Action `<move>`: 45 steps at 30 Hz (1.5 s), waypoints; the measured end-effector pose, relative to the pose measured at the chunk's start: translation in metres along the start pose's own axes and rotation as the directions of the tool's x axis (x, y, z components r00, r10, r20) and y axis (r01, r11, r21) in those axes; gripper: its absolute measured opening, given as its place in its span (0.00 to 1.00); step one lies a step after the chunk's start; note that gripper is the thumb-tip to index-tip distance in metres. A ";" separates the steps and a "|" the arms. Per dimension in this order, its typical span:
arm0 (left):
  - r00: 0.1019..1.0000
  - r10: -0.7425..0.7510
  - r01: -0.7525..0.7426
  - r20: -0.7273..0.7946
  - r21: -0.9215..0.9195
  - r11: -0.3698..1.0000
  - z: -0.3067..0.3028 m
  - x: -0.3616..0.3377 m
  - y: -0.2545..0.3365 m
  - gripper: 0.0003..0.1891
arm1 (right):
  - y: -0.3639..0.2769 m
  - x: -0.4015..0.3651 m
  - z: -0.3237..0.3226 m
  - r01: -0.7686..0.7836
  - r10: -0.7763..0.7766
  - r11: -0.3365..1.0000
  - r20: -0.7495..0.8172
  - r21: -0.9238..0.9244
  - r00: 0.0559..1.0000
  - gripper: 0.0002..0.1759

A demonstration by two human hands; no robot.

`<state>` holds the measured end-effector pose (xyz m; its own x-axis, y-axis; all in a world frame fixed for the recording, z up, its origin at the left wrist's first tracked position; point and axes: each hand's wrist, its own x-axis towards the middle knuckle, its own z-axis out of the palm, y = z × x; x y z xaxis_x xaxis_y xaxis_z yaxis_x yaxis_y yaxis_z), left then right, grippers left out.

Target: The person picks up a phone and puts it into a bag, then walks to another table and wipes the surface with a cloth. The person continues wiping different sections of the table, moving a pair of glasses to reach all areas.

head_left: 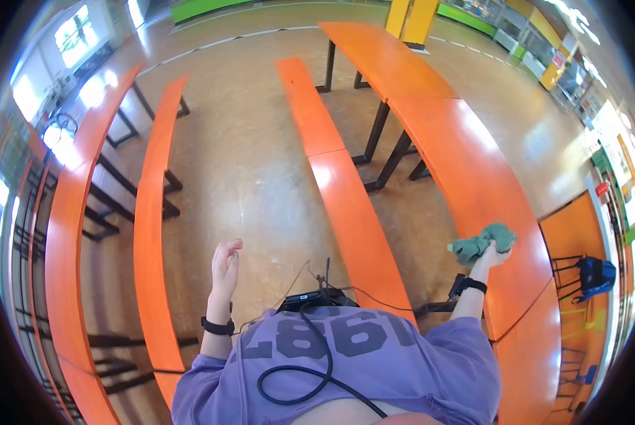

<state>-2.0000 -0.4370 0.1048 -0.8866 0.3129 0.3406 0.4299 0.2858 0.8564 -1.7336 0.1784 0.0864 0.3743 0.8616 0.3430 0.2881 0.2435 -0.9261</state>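
On the right, my right hand (500,255) grips a bunched green cloth (489,242) at the near part of the long orange table (480,166). Some of the cloth hangs past the table's inner edge, and it covers part of my fingers. My left hand (226,263) is raised in front of me over the floor, away from any table or bench. Its fingers are slightly curled and apart, with nothing in them. Both wrists carry black bands.
An orange bench (353,219) runs along the right table. To the left stand another bench (151,241) and table (69,234), with dark metal legs. A black cable (329,354) loops over my shirt. A blue chair (597,275) stands at the far right.
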 end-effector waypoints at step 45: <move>0.917 0.070 0.012 0.392 -0.203 0.979 0.094 1.276 -0.482 0.12 | -0.171 -0.277 1.212 -0.085 0.077 0.992 0.090 0.098 0.993 0.40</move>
<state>-3.3226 -0.0901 0.0900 -0.7164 0.6619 0.2205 0.3760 0.1001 0.9212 -2.9554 0.4375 -0.0404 0.3142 0.9143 0.2555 0.1672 0.2116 -0.9629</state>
